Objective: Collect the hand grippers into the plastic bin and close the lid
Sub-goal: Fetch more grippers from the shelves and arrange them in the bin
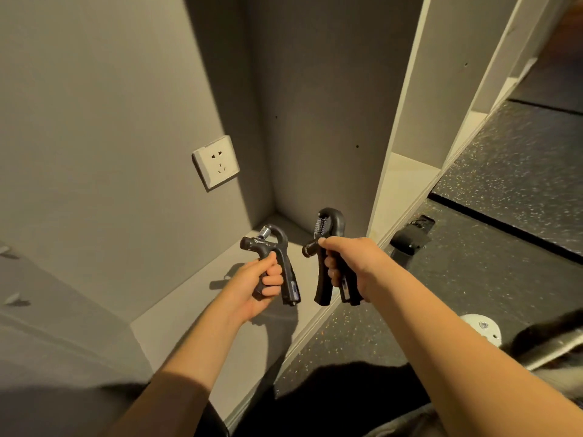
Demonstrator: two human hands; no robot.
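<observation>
Hand grippers: you are holding two black ones, one in each hand, just apart, above the cabinet shelf (195, 310).
Left hand (258, 285): you are curling its fingers round the first hand gripper (288, 272).
Right hand (350, 263): you are grasping the second hand gripper (322, 288), spring end up.
Writing: pale crossbar print is showing too small to read.
Wall: one wall socket (216, 161) is sitting beyond.

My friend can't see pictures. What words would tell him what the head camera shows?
A person's left hand and right hand each grip a black hand gripper, the left gripper and right gripper, springs up, above a low white shelf. A wall socket is on the grey wall beside them; no bin shows.
</observation>
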